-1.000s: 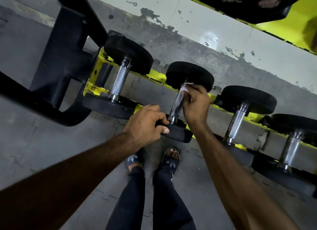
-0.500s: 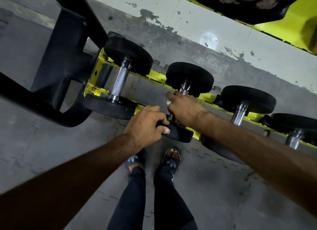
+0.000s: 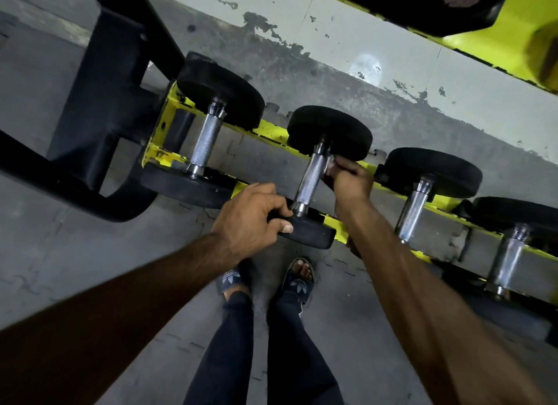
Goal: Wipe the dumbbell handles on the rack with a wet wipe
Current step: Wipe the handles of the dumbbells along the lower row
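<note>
Several black dumbbells with chrome knurled handles lie across a yellow rack rail [image 3: 271, 131]. My left hand [image 3: 250, 220] grips the near black head [image 3: 311, 231] of the second dumbbell from the left. Its handle [image 3: 309, 182] is bare along most of its length. My right hand [image 3: 350, 179] is at the right side of that handle near the far head [image 3: 330, 131], pinching a small white wet wipe [image 3: 331, 160], most of which is hidden in the fingers. The first dumbbell's handle [image 3: 206, 142] lies to the left, and a third handle [image 3: 413, 208] to the right.
The rack's black steel frame [image 3: 99, 102] stands at the left. An upper yellow shelf [image 3: 513, 33] with a large black weight overhangs at top right. My sandalled feet [image 3: 265, 281] stand on grey floor just in front of the rack. A peeling wall runs behind.
My right hand has swung from across the near end of the handle to its right side by the far head, baring the handle. My left hand has kept its grip.
</note>
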Tool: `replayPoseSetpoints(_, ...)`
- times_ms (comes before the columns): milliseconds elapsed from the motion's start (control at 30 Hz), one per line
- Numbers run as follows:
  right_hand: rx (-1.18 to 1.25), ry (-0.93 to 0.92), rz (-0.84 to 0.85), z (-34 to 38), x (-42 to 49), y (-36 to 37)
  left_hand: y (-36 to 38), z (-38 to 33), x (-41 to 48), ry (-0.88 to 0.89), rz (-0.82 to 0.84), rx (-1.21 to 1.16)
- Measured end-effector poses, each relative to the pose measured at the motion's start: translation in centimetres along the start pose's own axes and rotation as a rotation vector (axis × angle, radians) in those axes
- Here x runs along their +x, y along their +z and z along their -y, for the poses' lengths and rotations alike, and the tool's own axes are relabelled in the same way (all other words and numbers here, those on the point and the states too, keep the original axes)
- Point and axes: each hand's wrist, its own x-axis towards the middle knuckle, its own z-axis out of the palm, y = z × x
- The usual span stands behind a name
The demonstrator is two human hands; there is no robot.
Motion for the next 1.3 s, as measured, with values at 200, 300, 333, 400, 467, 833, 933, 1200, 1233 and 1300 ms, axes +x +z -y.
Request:
replayPoseSetpoints(200, -0.101, 0.234, 0.24, -0.6, -1.7, -2.6, 0.0, -0.1, 0.0, 0.002, -0.008, 0.012)
replayPoseSetpoints(300, -0.227, 0.147, 0.274, -0.9, -3.2, -3.7, 0.0, -0.1, 0.0, 0.012, -0.007, 0.015)
replayPoseSetpoints(333, -0.254, 0.036, 0.257, -0.7, -3.3, -3.4, 0.1, -0.1, 0.0, 0.012, -0.01, 0.015)
replayPoseSetpoints(400, -0.371, -0.332, 0.245, -0.4, -2.8, -2.6, 0.1, -0.1, -0.1, 0.01, -0.015, 0.013)
replayPoseSetpoints(467, -0.665, -0.772, 0.308, 0.3, -2.2, -1.7, 0.2, -0.1, -0.1, 0.01, -0.011, 0.011)
replayPoseSetpoints(833, -1.872, -0.951, 0.731, 3.7, -3.0, 1.9, 0.6, -0.1, -0.5, 0.001, -0.05, -0.019)
replayPoseSetpoints(933, -1.567, -1.088, 0.735, 3.7, -2.7, 0.1, 0.6, 0.0, -0.5, -0.006, -0.057, -0.024)
replayPoseSetpoints(1200, -0.225, 0.014, 0.12, -2.1, -1.7, -1.9, 0.7, 0.1, -0.5, -0.014, -0.056, -0.036)
replayPoseSetpoints(1233, -0.136, 0.089, 0.113, -1.9, -1.3, -1.5, 0.6, 0.1, -0.5, -0.013, -0.053, -0.039)
replayPoseSetpoints(1300, 0.016, 0.166, 0.13, -1.0, -0.1, -0.6, 0.7, 0.0, -0.5, -0.017, -0.055, -0.043)
